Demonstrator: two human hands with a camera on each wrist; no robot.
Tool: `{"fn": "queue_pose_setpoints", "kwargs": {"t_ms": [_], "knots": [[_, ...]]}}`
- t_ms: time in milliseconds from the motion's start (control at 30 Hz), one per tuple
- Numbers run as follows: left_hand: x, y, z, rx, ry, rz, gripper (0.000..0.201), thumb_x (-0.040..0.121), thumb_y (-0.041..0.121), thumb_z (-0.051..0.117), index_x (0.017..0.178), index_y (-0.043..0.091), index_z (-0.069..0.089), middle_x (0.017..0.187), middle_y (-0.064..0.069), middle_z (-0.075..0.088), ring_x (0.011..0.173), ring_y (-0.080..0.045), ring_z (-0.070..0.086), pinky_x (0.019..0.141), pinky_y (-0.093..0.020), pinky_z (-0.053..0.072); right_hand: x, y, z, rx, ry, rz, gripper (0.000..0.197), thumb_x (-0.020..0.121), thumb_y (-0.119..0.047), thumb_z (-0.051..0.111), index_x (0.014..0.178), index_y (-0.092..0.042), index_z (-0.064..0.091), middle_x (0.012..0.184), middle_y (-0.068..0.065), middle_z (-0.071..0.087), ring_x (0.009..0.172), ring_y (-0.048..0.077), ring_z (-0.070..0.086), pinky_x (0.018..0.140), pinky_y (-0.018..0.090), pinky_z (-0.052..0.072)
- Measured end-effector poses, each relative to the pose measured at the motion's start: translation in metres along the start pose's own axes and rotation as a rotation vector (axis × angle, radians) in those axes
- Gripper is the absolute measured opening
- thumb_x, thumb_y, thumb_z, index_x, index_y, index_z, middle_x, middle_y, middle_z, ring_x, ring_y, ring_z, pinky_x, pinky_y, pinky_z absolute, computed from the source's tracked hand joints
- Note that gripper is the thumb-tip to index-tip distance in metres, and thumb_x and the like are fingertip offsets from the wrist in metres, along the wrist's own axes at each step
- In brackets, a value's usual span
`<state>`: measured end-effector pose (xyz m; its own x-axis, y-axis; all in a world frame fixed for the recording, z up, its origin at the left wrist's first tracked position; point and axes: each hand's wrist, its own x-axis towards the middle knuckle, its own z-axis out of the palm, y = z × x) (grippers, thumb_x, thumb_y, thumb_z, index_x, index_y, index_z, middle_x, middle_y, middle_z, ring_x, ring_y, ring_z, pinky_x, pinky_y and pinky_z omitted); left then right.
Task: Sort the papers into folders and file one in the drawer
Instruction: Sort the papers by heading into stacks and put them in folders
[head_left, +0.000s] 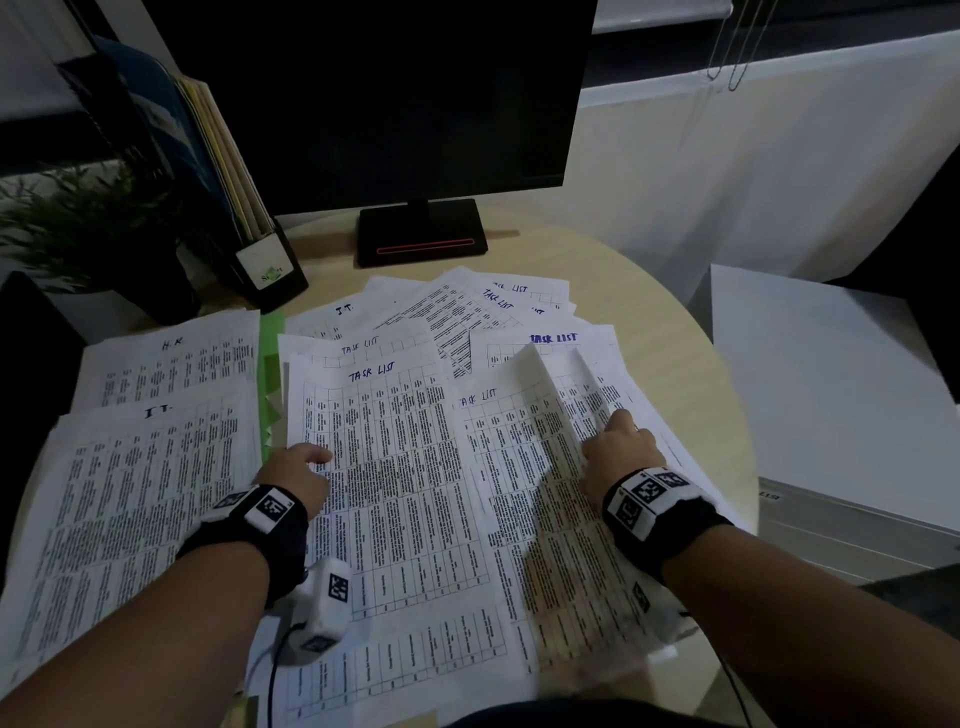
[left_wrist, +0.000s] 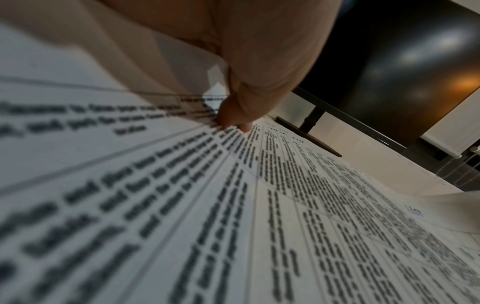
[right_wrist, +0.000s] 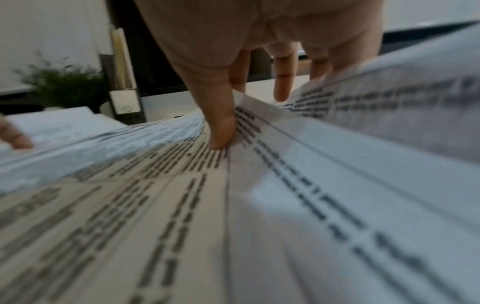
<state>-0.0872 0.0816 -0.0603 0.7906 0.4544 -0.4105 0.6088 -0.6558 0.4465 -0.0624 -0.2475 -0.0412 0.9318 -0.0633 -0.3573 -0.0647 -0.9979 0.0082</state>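
Printed sheets cover the round table (head_left: 675, 364). My left hand (head_left: 298, 467) holds the left edge of the middle "TASK LIST" sheet (head_left: 395, 467). In the left wrist view the thumb (left_wrist: 233, 115) lies on top of that sheet (left_wrist: 182, 205), and its edge lifts under the palm. My right hand (head_left: 618, 447) pinches a buckled "TASK LIST" sheet (head_left: 524, 467) whose fold (head_left: 545, 379) stands up. The right wrist view shows the thumb (right_wrist: 221, 131) on the near side of the fold (right_wrist: 249, 111) and the fingers (right_wrist: 283, 86) behind it. A green folder (head_left: 270, 374) peeks out between the piles.
Piles headed "H.R." (head_left: 171, 364) and "I.T." (head_left: 145, 493) lie at the left. A black file holder (head_left: 260, 260) with folders, a plant (head_left: 88, 228) and a monitor (head_left: 415, 104) stand at the back. A white drawer cabinet (head_left: 831, 415) is right of the table.
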Motion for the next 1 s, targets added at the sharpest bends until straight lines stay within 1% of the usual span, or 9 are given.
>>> {"fn": "queue_pose_setpoints", "kwargs": {"t_ms": [100,200,400,567,700,767,800,867,1000], "knots": [[0.000,0.001,0.000,0.003,0.002,0.004,0.043,0.088,-0.003,0.047,0.121,0.020,0.059,0.126,-0.015,0.055,0.054,-0.023,0.053,0.048,-0.024,0.042,0.005,0.006,-0.004,0.118,-0.091,0.059,0.015,0.084,-0.026,0.068,0.090,-0.014,0.062,0.125,0.009,0.032,0.090,0.027,0.055,0.089,0.034,0.050],[0.000,0.000,0.000,0.007,0.000,0.001,0.043,0.088,-0.003,0.047,0.121,0.021,0.059,0.126,-0.015,0.055,0.053,-0.022,0.053,0.047,-0.023,0.041,0.006,0.013,-0.008,0.224,-0.079,0.063,0.012,0.085,-0.015,0.064,0.078,-0.015,0.054,0.121,0.012,0.033,0.061,0.018,0.049,0.074,0.026,0.048],[0.002,0.001,0.001,0.004,-0.002,-0.003,0.041,0.089,-0.002,0.048,0.121,0.020,0.058,0.121,-0.015,0.058,0.053,-0.022,0.053,0.047,-0.023,0.041,-0.027,-0.014,-0.030,0.080,0.068,-0.275,0.010,0.094,-0.017,0.045,0.096,-0.017,0.054,0.088,0.004,0.057,0.069,0.021,0.051,0.062,0.026,0.043],[0.003,0.000,0.000,0.001,0.002,-0.006,0.040,0.089,0.000,0.050,0.122,0.020,0.058,0.118,-0.018,0.059,0.051,-0.023,0.053,0.048,-0.024,0.044,-0.047,-0.039,-0.026,0.126,0.118,-0.462,0.042,0.095,-0.006,0.038,0.132,-0.020,0.024,0.077,-0.003,0.052,0.053,0.014,0.047,0.050,0.028,0.047],[0.002,-0.001,0.001,-0.008,0.000,-0.006,0.040,0.089,0.000,0.050,0.122,0.020,0.058,0.110,-0.014,0.058,0.054,-0.023,0.054,0.049,-0.023,0.044,-0.038,-0.036,-0.021,0.390,0.016,-0.266,0.088,0.089,-0.003,0.052,0.144,-0.032,-0.010,0.074,-0.003,0.058,0.055,0.012,0.055,0.045,0.023,0.046],[0.002,-0.001,0.001,-0.005,-0.001,-0.006,0.040,0.089,0.000,0.050,0.122,0.021,0.058,0.116,-0.015,0.058,0.054,-0.023,0.054,0.048,-0.023,0.043,-0.026,-0.029,-0.021,0.455,-0.069,-0.137,0.074,0.085,-0.006,0.058,0.142,-0.023,0.014,0.078,-0.005,0.055,0.067,0.016,0.057,0.052,0.024,0.043],[0.003,-0.002,0.001,-0.005,0.000,-0.007,0.040,0.089,0.000,0.050,0.122,0.021,0.058,0.120,-0.016,0.057,0.054,-0.023,0.054,0.048,-0.023,0.043,-0.021,-0.026,-0.021,0.439,-0.088,-0.105,0.048,0.085,-0.008,0.057,0.127,-0.017,0.036,0.078,-0.005,0.052,0.076,0.018,0.059,0.058,0.023,0.042],[0.004,-0.002,0.002,-0.010,-0.001,-0.008,0.040,0.089,0.000,0.050,0.121,0.022,0.058,0.121,-0.016,0.058,0.054,-0.024,0.054,0.048,-0.024,0.044,-0.015,-0.016,-0.020,0.351,-0.105,-0.054,0.005,0.088,-0.014,0.053,0.091,-0.015,0.050,0.078,-0.004,0.050,0.092,0.024,0.059,0.069,0.025,0.044],[0.005,-0.003,0.003,-0.013,-0.003,-0.017,0.039,0.089,0.000,0.049,0.121,0.022,0.058,0.115,-0.016,0.059,0.052,-0.023,0.053,0.048,-0.024,0.043,-0.005,-0.003,-0.007,0.118,-0.156,0.081,0.034,0.086,-0.047,0.053,0.110,-0.024,0.058,0.127,0.007,0.039,0.119,0.037,0.038,0.099,0.046,0.040]]}}
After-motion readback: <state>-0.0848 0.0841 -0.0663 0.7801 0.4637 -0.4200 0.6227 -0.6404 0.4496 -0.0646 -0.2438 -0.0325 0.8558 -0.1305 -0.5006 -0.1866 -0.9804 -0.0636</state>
